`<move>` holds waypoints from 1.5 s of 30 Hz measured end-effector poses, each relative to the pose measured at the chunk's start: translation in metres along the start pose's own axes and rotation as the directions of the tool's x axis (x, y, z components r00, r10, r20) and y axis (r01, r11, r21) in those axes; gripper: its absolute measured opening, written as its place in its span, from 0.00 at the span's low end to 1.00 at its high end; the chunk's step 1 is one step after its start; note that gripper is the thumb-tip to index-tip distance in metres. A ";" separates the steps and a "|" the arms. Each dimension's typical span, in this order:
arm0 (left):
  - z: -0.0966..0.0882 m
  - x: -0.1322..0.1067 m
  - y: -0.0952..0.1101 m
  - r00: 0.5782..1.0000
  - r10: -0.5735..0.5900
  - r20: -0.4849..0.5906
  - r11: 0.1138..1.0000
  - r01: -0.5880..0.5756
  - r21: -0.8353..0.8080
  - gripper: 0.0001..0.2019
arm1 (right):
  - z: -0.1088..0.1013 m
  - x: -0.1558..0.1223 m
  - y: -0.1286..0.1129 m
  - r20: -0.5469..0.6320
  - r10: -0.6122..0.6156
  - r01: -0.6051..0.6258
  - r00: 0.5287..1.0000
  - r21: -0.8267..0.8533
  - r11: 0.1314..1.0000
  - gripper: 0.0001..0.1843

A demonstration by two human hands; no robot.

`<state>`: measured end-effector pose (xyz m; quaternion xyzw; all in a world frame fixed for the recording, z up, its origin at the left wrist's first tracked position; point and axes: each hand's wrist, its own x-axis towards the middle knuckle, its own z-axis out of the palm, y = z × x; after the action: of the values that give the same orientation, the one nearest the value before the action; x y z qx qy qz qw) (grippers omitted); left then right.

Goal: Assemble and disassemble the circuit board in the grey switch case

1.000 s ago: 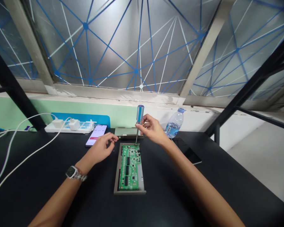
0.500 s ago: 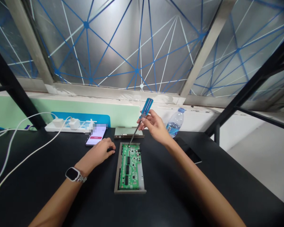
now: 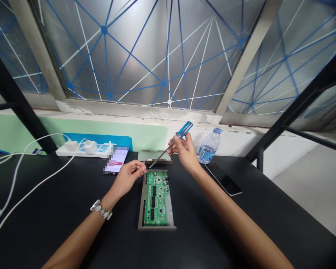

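My right hand (image 3: 187, 150) is closed around a screwdriver (image 3: 185, 129) with a clear blue handle, its shaft slanting down to the left. The tip is just beyond the far edge of a green circuit board (image 3: 162, 201), which sits in a shallow grey metal housing (image 3: 141, 215) on the black desk. My left hand (image 3: 129, 175) has thumb and fingers pinched together beside the screwdriver tip, at the board's far left corner. Whatever lies in that pinch is too small to make out. Behind the board lies a metal cover plate (image 3: 156, 156).
A lit phone (image 3: 117, 160) lies behind my left hand, near a white power strip (image 3: 78, 150) with plugs and white cables. To the right are a water bottle (image 3: 208, 147) and a dark phone (image 3: 224, 179). Black frame bars (image 3: 271, 125) rise at both sides.
The screwdriver has lifted off the board and tilted further, its tip now past the far edge. My left hand has moved right and forward to the tip, its fingers now pinched.
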<state>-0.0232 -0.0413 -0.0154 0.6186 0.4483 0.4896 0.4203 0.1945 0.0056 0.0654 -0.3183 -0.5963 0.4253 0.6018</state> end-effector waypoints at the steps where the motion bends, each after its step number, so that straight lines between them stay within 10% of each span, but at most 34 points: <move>1: 0.002 0.000 -0.001 0.999 -0.033 -0.020 0.998 0.032 -0.061 0.11 | 0.000 0.000 -0.001 -0.012 -0.008 0.008 1.000 0.002 1.000 0.19; 10: 0.007 -0.003 0.000 0.969 -0.247 -0.010 0.875 0.219 -0.431 0.16 | -0.004 0.003 0.000 -0.047 -0.026 0.026 0.999 -0.007 1.000 0.19; 27: 0.015 -0.007 -0.003 0.956 -0.295 0.006 0.788 0.247 -0.564 0.12 | -0.007 0.003 -0.006 0.010 0.020 -0.021 1.000 0.079 0.997 0.20; 33: 0.011 -0.005 0.000 0.998 -0.011 -0.065 1.000 0.010 -0.024 0.15 | -0.009 0.004 -0.010 0.005 -0.048 0.048 0.999 0.063 0.997 0.18; 37: 0.015 -0.012 -0.003 0.971 0.236 0.023 0.871 -0.222 0.437 0.24 | -0.007 0.003 -0.012 0.001 -0.102 0.102 0.995 0.005 0.995 0.16; 45: 0.043 -0.021 -0.012 0.983 0.173 0.054 0.764 -0.168 0.623 0.23 | 0.008 -0.010 -0.009 0.103 -0.100 0.117 0.990 -0.173 0.978 0.14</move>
<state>0.0148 -0.0620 -0.0391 0.7592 0.5285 0.3517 0.1436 0.1885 -0.0084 0.0692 -0.3175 -0.6761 0.3512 0.5646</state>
